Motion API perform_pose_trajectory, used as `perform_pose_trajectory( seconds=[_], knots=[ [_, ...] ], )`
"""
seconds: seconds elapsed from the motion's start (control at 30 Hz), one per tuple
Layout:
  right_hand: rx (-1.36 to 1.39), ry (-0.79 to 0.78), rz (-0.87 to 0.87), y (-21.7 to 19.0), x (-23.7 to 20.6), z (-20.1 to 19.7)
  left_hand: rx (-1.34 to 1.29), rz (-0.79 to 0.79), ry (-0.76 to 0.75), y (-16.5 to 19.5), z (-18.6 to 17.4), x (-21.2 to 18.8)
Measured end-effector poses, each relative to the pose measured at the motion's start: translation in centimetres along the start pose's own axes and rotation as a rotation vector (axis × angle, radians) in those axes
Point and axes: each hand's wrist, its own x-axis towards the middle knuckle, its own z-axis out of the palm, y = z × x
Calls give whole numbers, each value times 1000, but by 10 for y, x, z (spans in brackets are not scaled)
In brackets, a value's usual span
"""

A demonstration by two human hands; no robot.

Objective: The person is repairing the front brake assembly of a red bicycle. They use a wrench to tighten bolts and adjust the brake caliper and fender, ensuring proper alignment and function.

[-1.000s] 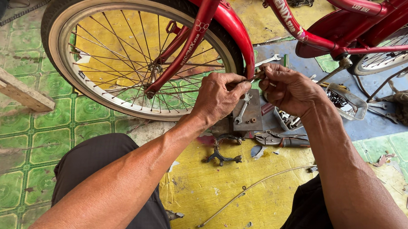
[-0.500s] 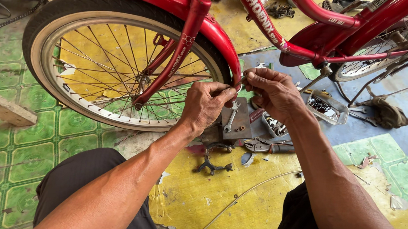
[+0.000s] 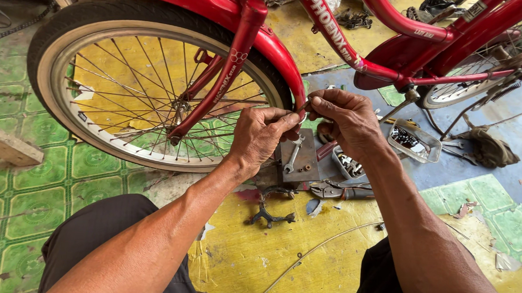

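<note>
L hand (image 3: 261,137) + R hand (image 3: 348,118) both pinch small silver metal part (image 3: 303,111), mostly hidden by fingers, at rear tip of glossy red bike mudguard (image 3: 278,57), just above black tyre (image 3: 160,13).

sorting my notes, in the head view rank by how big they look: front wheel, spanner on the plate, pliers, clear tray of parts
1. front wheel
2. clear tray of parts
3. pliers
4. spanner

The tray and pliers look close in size, so their order is unsure.

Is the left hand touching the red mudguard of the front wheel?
Touching. The head view shows the left hand pressing its fingertips against the red mudguard's lower end.
</note>
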Motion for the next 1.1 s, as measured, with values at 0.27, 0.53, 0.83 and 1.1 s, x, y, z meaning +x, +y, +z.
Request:
perform_pose_trajectory(
  seconds=[0.27, 0.53, 0.83, 1.1],
  knots=[
    [-320, -81, -90, -15, -5, -8, 193, 41, -20, 7, 1, -2],
    [-216, -187, -96, -17, -6, -13, 206, 90, -41, 11, 1, -2],
    [-373, -214, -27, -13, -8, -12, 260, 135, -69, 10, 0, -3],
    [-319, -207, -69, -6, -4, -10, 368, 202, -84, 3, -5, -1]
  ],
)
